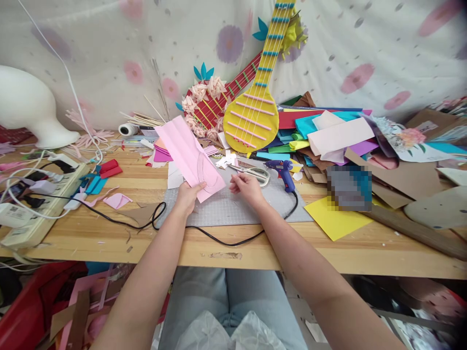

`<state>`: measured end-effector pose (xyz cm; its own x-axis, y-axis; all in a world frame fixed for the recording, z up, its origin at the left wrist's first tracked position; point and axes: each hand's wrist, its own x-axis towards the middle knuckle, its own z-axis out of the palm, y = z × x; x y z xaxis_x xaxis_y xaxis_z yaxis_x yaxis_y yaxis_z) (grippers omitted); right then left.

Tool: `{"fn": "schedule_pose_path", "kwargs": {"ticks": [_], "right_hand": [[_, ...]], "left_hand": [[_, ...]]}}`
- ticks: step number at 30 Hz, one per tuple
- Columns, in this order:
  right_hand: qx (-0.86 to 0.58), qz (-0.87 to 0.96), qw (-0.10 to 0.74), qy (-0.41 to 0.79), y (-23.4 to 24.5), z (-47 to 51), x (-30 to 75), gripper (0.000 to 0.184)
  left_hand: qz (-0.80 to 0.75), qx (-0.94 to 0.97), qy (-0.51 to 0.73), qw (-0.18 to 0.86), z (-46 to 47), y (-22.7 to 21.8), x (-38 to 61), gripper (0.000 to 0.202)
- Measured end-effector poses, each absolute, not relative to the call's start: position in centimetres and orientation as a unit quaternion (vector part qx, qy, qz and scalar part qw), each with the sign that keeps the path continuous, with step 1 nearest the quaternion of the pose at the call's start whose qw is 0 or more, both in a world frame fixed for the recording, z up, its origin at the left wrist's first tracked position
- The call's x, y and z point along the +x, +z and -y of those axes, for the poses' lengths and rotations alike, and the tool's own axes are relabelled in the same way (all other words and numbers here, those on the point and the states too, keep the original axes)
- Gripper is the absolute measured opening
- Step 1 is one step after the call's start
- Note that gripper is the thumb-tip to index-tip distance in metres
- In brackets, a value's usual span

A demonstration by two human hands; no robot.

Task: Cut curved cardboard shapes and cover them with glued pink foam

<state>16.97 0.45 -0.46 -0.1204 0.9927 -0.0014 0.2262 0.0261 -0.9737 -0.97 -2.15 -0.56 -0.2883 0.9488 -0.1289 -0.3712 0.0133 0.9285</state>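
Note:
My left hand (188,197) pinches the lower edge of a long pink paper sheet (182,150), thumb on top. The sheet is tilted above the grey cutting mat (219,211), and a curved outline shows near its lower end. Just right of the sheet, my right hand (246,187) is closed with its fingertips together; whether anything small is between them I cannot make out. Behind that hand lies a pair of scissors (260,175) with pale handles. A blue glue gun (284,174) rests to their right, its black cord running across the mat's front.
A yellow paper lute (251,121) and a red one with pink flowers (207,107) lean at the back. Colored paper (339,136) is heaped at right, beside a yellow sheet (335,218). A power strip (44,204) with cables lies left, near a white mannequin head (32,104).

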Motion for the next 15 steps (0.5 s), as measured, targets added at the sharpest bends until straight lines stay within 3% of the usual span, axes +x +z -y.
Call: {"fn": "schedule_pose_path", "kwargs": {"ticks": [5, 8, 11, 15], "right_hand": [[-0.65, 0.639, 0.378, 0.162, 0.8, -1.1, 20.1, 0.039], [-0.67, 0.651, 0.345, 0.094, 0.6, -1.7, 21.7, 0.021], [-0.654, 0.703, 0.275, 0.051, -0.2, -2.6, 22.4, 0.037], [-0.643, 0.739, 0.196, 0.051, -1.0, -3.3, 22.2, 0.031]], "left_hand": [[-0.474, 0.274, 0.667, 0.506, 1.9, -0.5, -1.3, 0.047], [-0.47, 0.277, 0.668, 0.507, 1.9, -0.7, -1.3, 0.048], [-0.47, 0.272, 0.671, 0.505, 1.8, -0.7, -1.3, 0.048], [-0.463, 0.254, 0.676, 0.514, 1.9, -0.4, -1.2, 0.044]]}}
